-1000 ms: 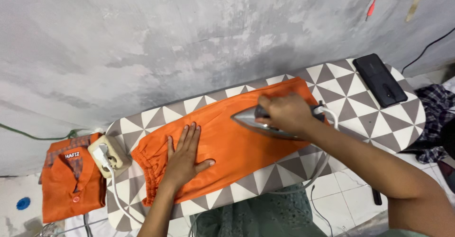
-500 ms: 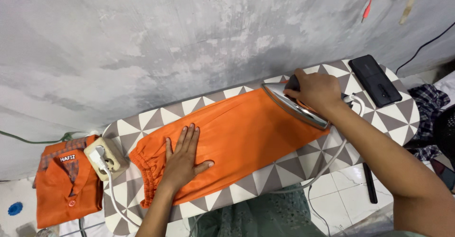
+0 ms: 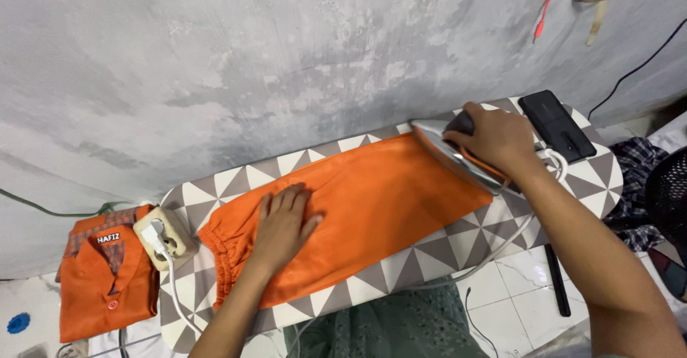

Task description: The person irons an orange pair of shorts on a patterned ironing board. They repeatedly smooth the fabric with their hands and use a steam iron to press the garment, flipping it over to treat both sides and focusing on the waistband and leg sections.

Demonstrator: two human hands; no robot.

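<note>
Orange trousers (image 3: 372, 204) lie spread along an ironing board (image 3: 472, 240) with a grey and white triangle pattern. My left hand (image 3: 283, 226) rests flat on the cloth near the gathered waistband, fingers together. My right hand (image 3: 494, 138) grips the handle of a metal iron (image 3: 451, 154), which is tipped up at the trousers' right end, its soleplate facing left. A white cord (image 3: 533, 218) runs from the iron over the board's front edge.
A black phone (image 3: 557, 125) lies on the board's far right end. A beige power socket (image 3: 164, 235) with a white plug sits on the left end. A folded orange shirt (image 3: 107, 276) lies left of the board. A grey wall stands behind; checked cloth (image 3: 644, 179) lies at right.
My right hand has carried the iron from the middle of the trousers to their right end and tilted it up. My left hand's fingers have drawn together on the cloth.
</note>
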